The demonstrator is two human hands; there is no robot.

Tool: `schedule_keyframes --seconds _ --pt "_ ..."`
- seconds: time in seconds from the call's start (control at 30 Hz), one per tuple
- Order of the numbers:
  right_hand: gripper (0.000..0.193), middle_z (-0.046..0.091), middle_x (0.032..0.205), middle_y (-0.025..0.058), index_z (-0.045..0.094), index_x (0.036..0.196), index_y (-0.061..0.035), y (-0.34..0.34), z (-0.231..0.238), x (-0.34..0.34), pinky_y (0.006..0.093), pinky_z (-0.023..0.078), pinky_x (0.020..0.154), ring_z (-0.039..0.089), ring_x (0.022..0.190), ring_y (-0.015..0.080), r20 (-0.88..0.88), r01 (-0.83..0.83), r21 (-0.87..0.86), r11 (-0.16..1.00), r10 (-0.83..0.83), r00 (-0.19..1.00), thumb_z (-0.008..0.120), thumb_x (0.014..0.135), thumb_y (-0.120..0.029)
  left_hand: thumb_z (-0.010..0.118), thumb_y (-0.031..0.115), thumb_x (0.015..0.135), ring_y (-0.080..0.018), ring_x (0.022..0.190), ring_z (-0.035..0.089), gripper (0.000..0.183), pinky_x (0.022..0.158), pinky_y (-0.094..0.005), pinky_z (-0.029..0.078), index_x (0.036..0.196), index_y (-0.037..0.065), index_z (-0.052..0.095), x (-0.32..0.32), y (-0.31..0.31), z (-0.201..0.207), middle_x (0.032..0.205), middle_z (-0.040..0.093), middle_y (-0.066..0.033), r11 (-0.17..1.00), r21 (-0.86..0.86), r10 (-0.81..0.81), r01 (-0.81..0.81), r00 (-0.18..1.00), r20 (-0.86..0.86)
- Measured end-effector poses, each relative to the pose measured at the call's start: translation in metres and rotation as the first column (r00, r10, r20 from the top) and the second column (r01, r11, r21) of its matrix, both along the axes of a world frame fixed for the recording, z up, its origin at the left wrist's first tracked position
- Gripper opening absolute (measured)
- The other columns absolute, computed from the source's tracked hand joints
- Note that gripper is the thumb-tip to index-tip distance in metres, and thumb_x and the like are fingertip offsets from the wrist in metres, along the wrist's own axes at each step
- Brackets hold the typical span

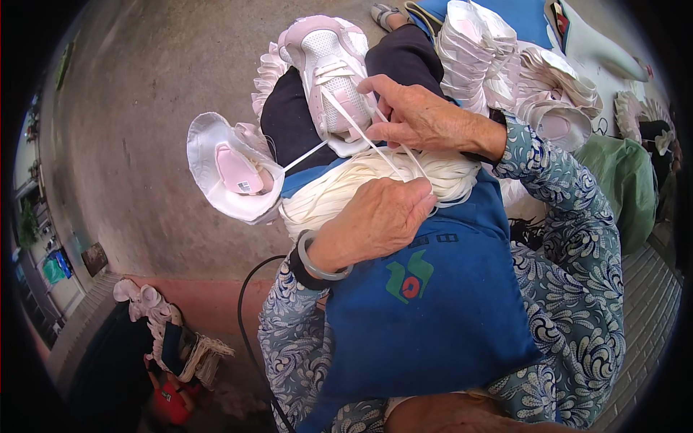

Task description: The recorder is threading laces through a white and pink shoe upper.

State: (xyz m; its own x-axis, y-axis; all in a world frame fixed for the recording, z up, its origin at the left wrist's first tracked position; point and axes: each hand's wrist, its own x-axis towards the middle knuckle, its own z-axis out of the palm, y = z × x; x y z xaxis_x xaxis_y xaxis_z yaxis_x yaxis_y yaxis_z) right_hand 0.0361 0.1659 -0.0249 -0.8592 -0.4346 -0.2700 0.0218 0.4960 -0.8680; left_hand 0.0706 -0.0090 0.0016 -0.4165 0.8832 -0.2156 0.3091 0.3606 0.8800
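A pink and white shoe upper (332, 79) lies over my lap, toe pointing away, with white laces threaded through its upper eyelets. My left hand (379, 220) is closed on the shoelace (349, 119), pulling two strands taut toward me. My right hand (426, 119) hovers beside the tongue, thumb and forefinger apart, close to one strand; its other fingers curl out of sight. Under both hands a thick bundle of cream laces (317, 202) rests across the blue apron (433, 310). One lace end runs left from the shoe upper toward another upper.
To the left, a white shoe upper (234, 169) hangs with its pink inside showing. Stacks of uppers (476, 54) stand at the far right, near a green plastic bag (624, 187). A black cable (242, 310) loops at lower left. Another person in red (171, 400) sits there.
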Motion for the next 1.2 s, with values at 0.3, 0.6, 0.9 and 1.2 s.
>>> schedule_keyframes --seconds 0.3,0.6,0.9,1.2 --pt "0.028 0.057 0.073 0.0207 0.055 0.087 0.0051 -0.009 0.002 -0.003 0.04 0.045 0.064 0.059 0.07 0.0333 0.106 -0.28 -0.16 0.947 0.298 0.949 0.05 0.089 -0.023 0.048 0.018 0.088 -0.0271 0.069 0.061 0.022 0.064 -0.0357 0.047 0.09 -0.001 0.059 -0.006 -0.022 -0.015 0.075 0.061 -0.0131 0.99 0.142 -0.04 0.002 0.962 0.271" --pt "0.025 0.058 0.073 0.01 0.056 0.089 0.0012 -0.022 0.024 -0.002 0.0341 0.047 0.062 0.057 0.065 0.0217 0.055 -0.345 -0.278 0.897 0.373 0.926 0.048 0.094 -0.022 0.046 0.024 0.093 -0.0231 0.097 0.06 0.036 0.08 -0.034 0.05 0.114 -0.004 0.053 -0.044 -0.039 -0.059 0.106 0.06 -0.0169 0.696 -0.159 0.354 -0.7 0.141 0.925" --pt "0.02 0.06 0.09 0.0108 0.061 0.09 0.0002 0.012 0.021 -0.008 0.0309 0.045 0.08 0.057 0.086 0.0202 -0.053 -0.296 -0.223 0.929 0.291 0.955 0.05 0.092 -0.017 0.048 0.019 0.095 -0.0132 0.068 0.054 0.025 0.081 -0.0344 0.048 0.108 -0.001 0.054 -0.047 -0.041 -0.054 0.072 0.054 -0.0006 0.513 -0.221 0.338 -0.829 -0.042 0.94" --pt "0.028 0.063 0.079 0.0052 0.058 0.071 -0.0059 0.088 -0.046 -0.005 0.0224 0.052 0.065 0.065 0.077 0.0152 0.729 0.62 -0.42 0.663 -0.16 0.665 0.054 0.091 -0.024 0.042 0.017 0.097 -0.0106 0.058 0.039 0.021 0.075 -0.0315 0.039 0.099 0.002 0.057 -0.033 -0.176 -0.032 0.055 0.036 0.0029 -0.107 0.167 -0.129 -0.98 0.18 0.975"
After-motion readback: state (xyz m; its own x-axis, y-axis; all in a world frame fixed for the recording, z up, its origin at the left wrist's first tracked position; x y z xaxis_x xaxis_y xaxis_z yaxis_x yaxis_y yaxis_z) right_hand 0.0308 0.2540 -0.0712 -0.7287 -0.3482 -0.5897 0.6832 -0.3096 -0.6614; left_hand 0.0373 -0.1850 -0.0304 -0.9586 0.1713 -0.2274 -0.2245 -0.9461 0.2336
